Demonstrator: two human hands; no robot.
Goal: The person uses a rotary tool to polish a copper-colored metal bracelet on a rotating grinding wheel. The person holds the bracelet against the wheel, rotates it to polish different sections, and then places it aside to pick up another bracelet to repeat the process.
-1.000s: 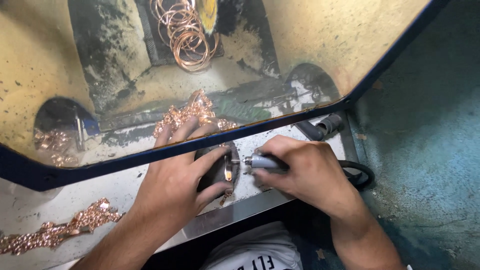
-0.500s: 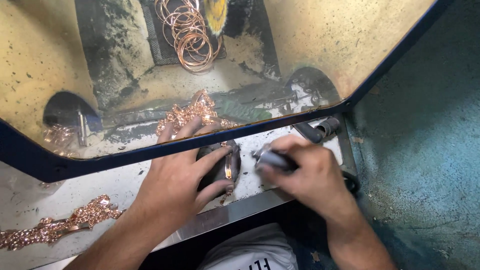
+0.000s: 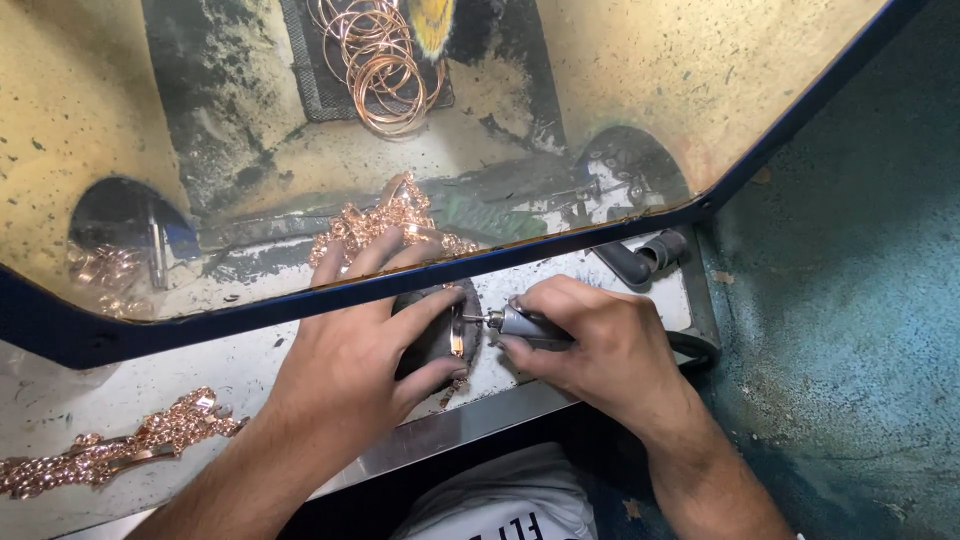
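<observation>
My left hand (image 3: pixel 365 345) grips a dark round block (image 3: pixel 440 335) on the work surface and pins a small rose-gold piece (image 3: pixel 458 340) against it with thumb and fingers. My right hand (image 3: pixel 600 345) is wrapped around a grey rotary handpiece (image 3: pixel 525 325). Its thin bit points left and touches the gold piece. Both hands sit just below the blue edge (image 3: pixel 300 300) of a dusty transparent shield. The fingertips of my left hand reach under that shield.
A heap of rose-gold chain (image 3: pixel 385 225) lies behind the shield, with thin bangles (image 3: pixel 375 60) farther back. More chain (image 3: pixel 110 450) lies at the lower left on the metal bench (image 3: pixel 200 375). A black hose (image 3: pixel 640 260) sits right of the hands, by a teal wall (image 3: pixel 850 300).
My right hand has shifted slightly left, bringing the handpiece's bit onto the gold piece. My left hand keeps its hold on the block.
</observation>
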